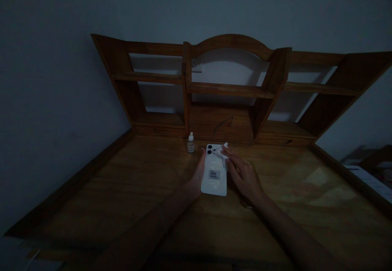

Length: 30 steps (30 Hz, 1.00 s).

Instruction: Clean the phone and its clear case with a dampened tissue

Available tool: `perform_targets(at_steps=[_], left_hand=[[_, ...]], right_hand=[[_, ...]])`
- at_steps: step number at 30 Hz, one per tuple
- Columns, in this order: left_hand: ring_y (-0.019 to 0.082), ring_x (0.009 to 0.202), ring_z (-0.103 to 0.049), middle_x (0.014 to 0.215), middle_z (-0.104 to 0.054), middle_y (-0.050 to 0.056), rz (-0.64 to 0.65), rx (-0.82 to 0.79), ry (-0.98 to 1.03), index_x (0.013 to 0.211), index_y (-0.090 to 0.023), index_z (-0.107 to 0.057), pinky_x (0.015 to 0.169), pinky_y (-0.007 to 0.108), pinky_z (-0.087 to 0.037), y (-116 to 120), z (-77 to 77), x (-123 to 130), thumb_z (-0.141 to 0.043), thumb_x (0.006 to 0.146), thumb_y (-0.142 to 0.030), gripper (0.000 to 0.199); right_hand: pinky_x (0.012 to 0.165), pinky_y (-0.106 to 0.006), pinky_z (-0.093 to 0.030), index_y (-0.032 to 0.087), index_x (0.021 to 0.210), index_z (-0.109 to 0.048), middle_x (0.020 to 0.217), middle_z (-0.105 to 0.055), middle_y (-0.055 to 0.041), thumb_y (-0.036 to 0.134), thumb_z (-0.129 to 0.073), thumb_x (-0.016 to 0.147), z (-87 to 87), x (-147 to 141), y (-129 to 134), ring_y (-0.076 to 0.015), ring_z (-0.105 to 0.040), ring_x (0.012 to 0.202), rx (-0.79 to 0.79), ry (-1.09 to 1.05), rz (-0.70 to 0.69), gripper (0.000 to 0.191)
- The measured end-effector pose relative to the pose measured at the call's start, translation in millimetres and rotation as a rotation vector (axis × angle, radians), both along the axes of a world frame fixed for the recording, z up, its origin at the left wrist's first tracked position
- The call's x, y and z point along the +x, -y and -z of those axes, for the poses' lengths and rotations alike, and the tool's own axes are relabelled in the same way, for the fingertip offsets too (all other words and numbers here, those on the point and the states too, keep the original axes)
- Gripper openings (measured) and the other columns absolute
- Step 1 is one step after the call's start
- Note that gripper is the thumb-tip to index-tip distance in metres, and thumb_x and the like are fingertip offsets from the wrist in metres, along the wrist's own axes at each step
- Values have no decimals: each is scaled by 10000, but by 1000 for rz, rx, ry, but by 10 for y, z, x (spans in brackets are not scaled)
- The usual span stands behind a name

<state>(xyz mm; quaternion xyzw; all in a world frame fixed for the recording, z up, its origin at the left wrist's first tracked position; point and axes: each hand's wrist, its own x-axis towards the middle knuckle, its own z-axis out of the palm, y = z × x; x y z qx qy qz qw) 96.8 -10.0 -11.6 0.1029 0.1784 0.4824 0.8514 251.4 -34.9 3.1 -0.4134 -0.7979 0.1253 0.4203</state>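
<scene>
A white smartphone [214, 185] is held back side up above the desk, its two dark camera lenses at the top left and a small printed label at its middle. My left hand [197, 178] grips it along the left edge, thumb near the cameras. At the phone's upper right, my right hand [240, 173] pinches a thin white cloth or wipe [226, 145] and presses it on the back beside the lenses. Part of the cloth is hidden under the fingers. Beneath my right hand lies a see-through, yellowish phone case [256, 173], partly covered by it.
A small dropper bottle [191, 144] with a white top stands behind the phone, to the left. The wooden desk [147, 189] carries a shelf unit [226, 88] along its back. Papers [372, 181] lie past the right edge. The light is dim.
</scene>
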Motion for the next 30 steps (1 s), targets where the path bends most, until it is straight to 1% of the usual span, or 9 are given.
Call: perform_targets(at_steps=[3,7,9,11,14,17,22,26,30], left_hand=[[213,862,-666,1007,-707,112,-28,15,-6,1152,-66,-624,854,302,-499,-1,21,-11,-337,942,-528,583],[210,809,-659,916,-702,116,-85,13,21,1076,-59,-642,845,317,-499,-42,86,-52,-293,939,-559,625],[220,813,-655,887,-693,134,-81,24,60,1041,-42,-644,858,341,-497,-66,118,-77,-255,928,-593,685],[233,824,-653,886,-689,144,-70,47,84,1047,-39,-639,861,366,-497,-81,142,-93,-270,916,-604,687],[245,839,-653,897,-691,146,-74,61,77,1107,-53,-622,861,389,-495,-82,156,-97,-329,904,-573,631],[263,861,-653,914,-692,157,-63,61,50,1168,-51,-600,865,410,-492,-68,157,-96,-343,897,-553,626],[278,879,-660,992,-693,175,-84,60,16,1236,-64,-568,842,426,-504,-72,186,-125,-351,898,-531,616],[272,930,-663,1061,-685,175,-94,48,-5,1266,-73,-545,827,407,-516,-80,191,-152,-340,913,-498,589],[256,944,-664,1067,-688,163,-95,33,-4,1298,-85,-520,781,370,-531,-62,170,-159,-357,916,-452,554]], right_hand=[[1077,-448,-421,297,1341,-519,1385,-516,-13,198,-426,952,-23,-28,38,-219,-485,1285,-9,5,-24,412],[1084,-448,-413,293,1329,-533,1384,-518,-7,195,-426,951,14,-57,70,-210,-475,1294,-33,8,-118,405],[1076,-452,-423,296,1322,-540,1378,-525,-3,199,-423,951,45,-60,72,-211,-475,1293,-38,9,-155,401],[1052,-443,-449,292,1304,-558,1356,-548,-7,196,-434,941,57,-55,74,-213,-506,1267,-28,12,-165,395],[1010,-419,-489,280,1245,-610,1293,-603,-22,170,-462,908,18,-41,90,-213,-576,1196,33,21,-165,384],[974,-400,-517,265,1166,-660,1203,-665,-32,142,-476,865,-54,-27,123,-212,-627,1127,113,38,-181,374],[975,-383,-513,232,1118,-682,1162,-688,-48,126,-475,833,-104,-4,167,-205,-628,1125,202,74,-219,368],[973,-396,-517,231,1098,-681,1142,-697,-43,125,-466,812,-94,14,191,-211,-646,1094,265,90,-245,373],[942,-371,-543,235,1082,-672,1102,-713,-46,96,-449,766,-93,35,230,-202,-665,1060,345,93,-278,411]])
